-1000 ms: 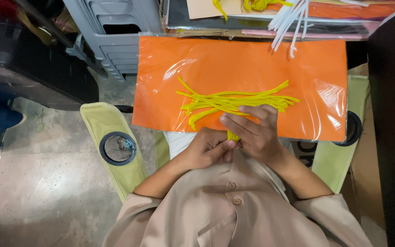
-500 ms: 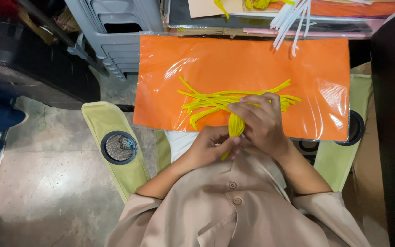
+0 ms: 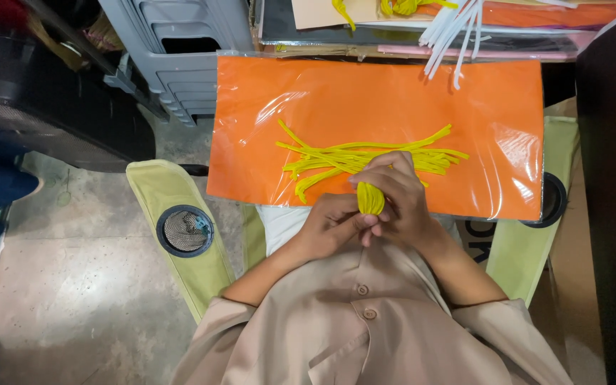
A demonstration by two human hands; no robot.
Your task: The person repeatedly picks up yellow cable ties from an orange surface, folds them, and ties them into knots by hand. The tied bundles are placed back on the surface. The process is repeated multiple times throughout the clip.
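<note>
Over an orange plastic-wrapped sheet [image 3: 393, 107], both hands, left hand [image 3: 333, 224] and right hand [image 3: 393, 196], pinch a yellow coil [image 3: 370, 199].

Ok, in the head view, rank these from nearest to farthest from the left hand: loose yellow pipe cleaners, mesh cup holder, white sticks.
From the left hand:
1. Loose yellow pipe cleaners, just ahead on the orange sheet.
2. Mesh cup holder, out to the left in the green armrest.
3. White sticks, far ahead and to the right, at the top edge.
</note>
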